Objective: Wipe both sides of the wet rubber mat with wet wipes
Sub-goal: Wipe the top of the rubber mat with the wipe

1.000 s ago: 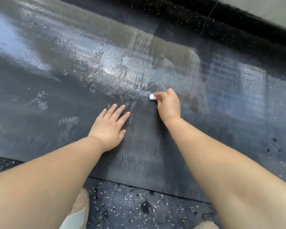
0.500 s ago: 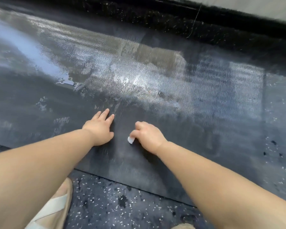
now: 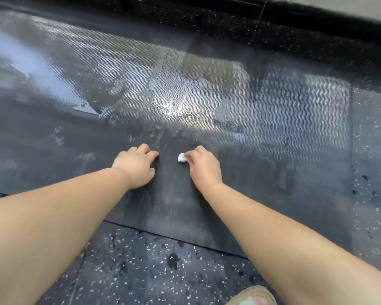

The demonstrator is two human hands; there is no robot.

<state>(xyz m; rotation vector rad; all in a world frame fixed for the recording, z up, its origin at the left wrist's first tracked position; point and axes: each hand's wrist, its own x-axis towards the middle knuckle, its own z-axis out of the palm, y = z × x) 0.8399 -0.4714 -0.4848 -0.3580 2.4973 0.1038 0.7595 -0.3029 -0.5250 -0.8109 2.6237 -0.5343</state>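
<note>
A large black rubber mat (image 3: 273, 111) with a wavy ribbed surface lies flat on the floor, wet and glossy across its far half, duller near me. My right hand (image 3: 204, 167) pinches a small balled-up white wet wipe (image 3: 181, 157) and presses it on the mat near the front middle. My left hand (image 3: 136, 166) rests on the mat just left of the wipe, its fingers bent with the tips on the rubber. The underside of the mat is hidden.
Speckled black floor (image 3: 154, 271) runs along the mat's near edge and to its right. A dark raised border (image 3: 273, 16) lines the far side. The toe of a sandal (image 3: 253, 297) shows at the bottom right.
My right hand dragged the wipe from the mat's wet middle toward me, then moved slightly forward again. My left hand's fingers went from flat to bent.
</note>
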